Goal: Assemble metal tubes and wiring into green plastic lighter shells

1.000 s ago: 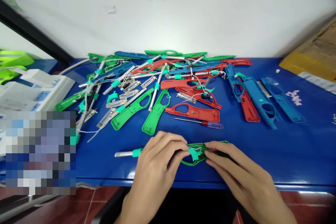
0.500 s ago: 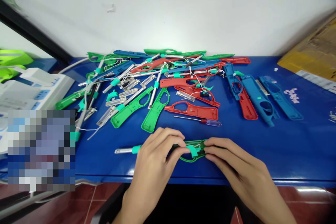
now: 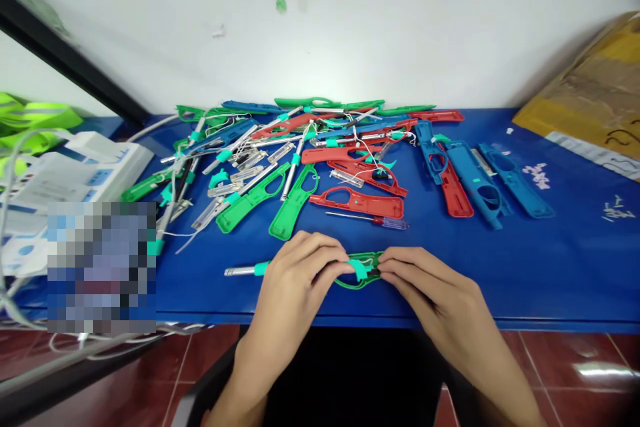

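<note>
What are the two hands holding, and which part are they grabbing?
One green plastic body with a metal tube. The left hand pinches its middle, beside the teal trigger; the right hand pinches its handle end.

Hid ends of green shell [image 3: 367, 259] under left hand [image 3: 295, 280], right hand [image 3: 435, 293]. Lost front left corner of tabletop [image 3: 500, 267] behind pixelated patch [image 3: 101, 267]. Cropped cardboard box [image 3: 595, 87] at back right corner. Could not resolve white bits [image 3: 617, 210] near right edge.

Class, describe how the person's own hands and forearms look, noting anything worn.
Left hand and right hand are bare: no gloves, rings or watch show. Left forearm and right forearm are uncovered to the picture's edge; no sleeves or markings visible.
</note>
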Demonstrator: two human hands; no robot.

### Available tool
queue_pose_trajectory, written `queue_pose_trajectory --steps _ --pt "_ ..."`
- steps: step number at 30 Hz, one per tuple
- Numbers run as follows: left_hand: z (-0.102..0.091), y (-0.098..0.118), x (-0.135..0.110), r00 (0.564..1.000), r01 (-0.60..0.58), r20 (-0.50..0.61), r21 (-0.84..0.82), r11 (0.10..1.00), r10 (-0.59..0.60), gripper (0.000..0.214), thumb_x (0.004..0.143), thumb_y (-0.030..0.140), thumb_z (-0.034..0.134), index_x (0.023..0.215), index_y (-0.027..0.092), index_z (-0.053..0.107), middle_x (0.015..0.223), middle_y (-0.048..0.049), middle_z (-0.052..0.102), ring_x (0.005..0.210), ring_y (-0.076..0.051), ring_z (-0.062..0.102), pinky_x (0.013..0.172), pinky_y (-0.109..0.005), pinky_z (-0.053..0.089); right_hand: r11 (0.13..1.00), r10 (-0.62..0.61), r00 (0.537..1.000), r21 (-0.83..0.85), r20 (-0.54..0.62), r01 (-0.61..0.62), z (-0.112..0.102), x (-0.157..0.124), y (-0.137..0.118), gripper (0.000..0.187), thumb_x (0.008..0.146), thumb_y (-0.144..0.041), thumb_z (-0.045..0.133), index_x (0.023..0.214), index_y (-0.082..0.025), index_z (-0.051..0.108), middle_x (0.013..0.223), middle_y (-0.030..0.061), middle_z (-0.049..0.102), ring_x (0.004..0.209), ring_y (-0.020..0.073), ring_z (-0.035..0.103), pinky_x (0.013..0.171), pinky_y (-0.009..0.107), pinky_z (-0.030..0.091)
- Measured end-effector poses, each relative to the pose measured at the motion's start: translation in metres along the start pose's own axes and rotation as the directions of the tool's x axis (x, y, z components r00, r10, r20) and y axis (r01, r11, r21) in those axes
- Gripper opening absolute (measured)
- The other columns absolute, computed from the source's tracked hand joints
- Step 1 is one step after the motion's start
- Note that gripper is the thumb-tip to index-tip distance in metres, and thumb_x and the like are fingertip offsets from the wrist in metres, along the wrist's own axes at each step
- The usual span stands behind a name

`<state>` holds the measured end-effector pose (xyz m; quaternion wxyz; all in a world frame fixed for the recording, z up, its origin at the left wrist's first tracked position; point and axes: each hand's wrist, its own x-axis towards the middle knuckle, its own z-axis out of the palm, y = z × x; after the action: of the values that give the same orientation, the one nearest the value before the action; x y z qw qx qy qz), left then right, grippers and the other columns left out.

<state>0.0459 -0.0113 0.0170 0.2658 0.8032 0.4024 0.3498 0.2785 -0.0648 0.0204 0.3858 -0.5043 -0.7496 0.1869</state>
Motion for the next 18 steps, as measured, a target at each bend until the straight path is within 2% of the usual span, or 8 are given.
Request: queue_pose_trajectory --steps 10,18 --pt "-0.0001 -0.0003 0.0014 0.999 0.04 0.0 0.007 0.999 -0.04 0.012 0.106 0.025 0.074 0.097 0.025 0.081 0.105 -0.0017 0.082 0.097 -0.021 0.072 0.091 -0.035 0.053 1.0 -0.024 1.0 0.018 -0.007 0.024 0.0008 0.0003 0.0003 0.023 0.112 -0.02 0.058 0.113 -0.024 0.08 0.116 0.0073 0.082 0.105 0.0227 0.08 0.095 0.037 0.069" --pt "0.0009 0.0002 0.0038 1.0 0.0 0.013 0.083 0.997 -0.001 0.009 0.102 0.022 0.079 0.094 0.022 0.076 0.101 -0.001 0.08 0.094 -0.02 0.07 0.088 -0.033 0.05 1.0 -0.01 1.0 0.02 0.008 0.01 0.0033 0.0014 0.0018 0.017 0.112 -0.022 0.059 0.106 -0.023 0.075 0.113 0.0074 0.079 0.104 0.0224 0.077 0.095 0.036 0.064"
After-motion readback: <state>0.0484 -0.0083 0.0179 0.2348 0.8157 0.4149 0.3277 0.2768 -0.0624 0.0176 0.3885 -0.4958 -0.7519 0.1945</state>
